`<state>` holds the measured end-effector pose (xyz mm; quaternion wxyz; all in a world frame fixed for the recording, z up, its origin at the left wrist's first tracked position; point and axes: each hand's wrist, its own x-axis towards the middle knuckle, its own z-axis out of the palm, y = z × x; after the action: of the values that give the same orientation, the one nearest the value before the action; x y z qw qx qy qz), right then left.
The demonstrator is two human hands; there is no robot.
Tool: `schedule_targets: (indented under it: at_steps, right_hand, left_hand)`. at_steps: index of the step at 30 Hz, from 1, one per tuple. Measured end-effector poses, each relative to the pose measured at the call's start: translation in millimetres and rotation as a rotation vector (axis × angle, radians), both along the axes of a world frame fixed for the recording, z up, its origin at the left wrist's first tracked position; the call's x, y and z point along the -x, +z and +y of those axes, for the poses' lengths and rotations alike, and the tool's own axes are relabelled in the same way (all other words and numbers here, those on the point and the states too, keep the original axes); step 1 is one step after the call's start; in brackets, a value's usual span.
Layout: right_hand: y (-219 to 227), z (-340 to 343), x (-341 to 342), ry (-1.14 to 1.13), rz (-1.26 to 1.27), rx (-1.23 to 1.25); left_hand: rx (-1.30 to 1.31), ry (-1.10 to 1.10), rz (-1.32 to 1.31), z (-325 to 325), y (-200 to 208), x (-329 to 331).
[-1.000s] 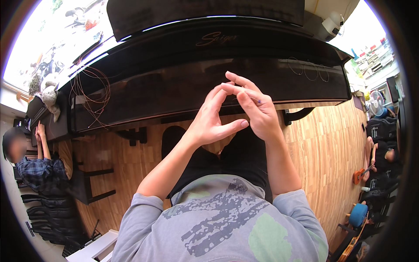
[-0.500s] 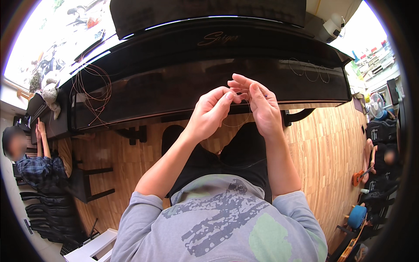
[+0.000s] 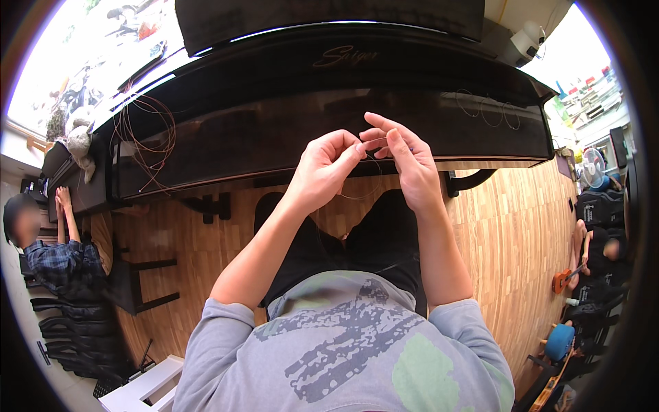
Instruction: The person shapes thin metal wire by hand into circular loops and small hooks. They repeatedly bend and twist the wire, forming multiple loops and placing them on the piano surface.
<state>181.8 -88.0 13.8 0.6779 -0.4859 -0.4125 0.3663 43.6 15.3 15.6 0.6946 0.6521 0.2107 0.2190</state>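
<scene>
Both my hands meet over my lap, in front of a closed black piano (image 3: 247, 147). My left hand (image 3: 317, 173) pinches a thin wire instrument string between thumb and forefinger. My right hand (image 3: 412, 168) pinches the same string (image 3: 378, 184) a short way to the right, its upper fingers stretched forward. A loop of the string hangs below my fingertips. Something small and blue shows behind my right thumb, too small to name. On the piano's left end lies a loose coil of copper-coloured strings (image 3: 174, 137); thin silver loops of string (image 3: 482, 124) lie at its right end.
At the far left a person in a plaid shirt (image 3: 60, 264) sits at another black keyboard, beside a black bench (image 3: 134, 285). On the right, a seated person holds a small orange-brown ukulele (image 3: 563, 280). A white fan (image 3: 592, 165) stands behind. A white frame (image 3: 141, 388) is at lower left.
My left hand has shifted slightly left, and the hanging loop of string has moved left with it. My right thumb and fingers have moved a little.
</scene>
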Motion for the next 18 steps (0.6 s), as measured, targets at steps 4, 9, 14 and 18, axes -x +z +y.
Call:
schedule_targets:
  at_steps: [4, 9, 14, 18]
  right_hand:
    - [-2, -4, 10, 0.088, 0.055, 0.105]
    - [-26, -9, 41, 0.251, 0.081, 0.268]
    - [-20, -19, 48, 0.45, -0.017, 0.499]
    - [-17, -22, 36, 0.164, -0.283, 0.414]
  left_hand:
    - [0.062, 0.112, -0.159, 3, -8, -5]
    - [0.12, 0.247, -0.263, 7, -6, -8]
    - [0.169, 0.273, -0.333, 13, -10, -7]
    - [0.152, 0.274, -0.318, 18, -12, -2]
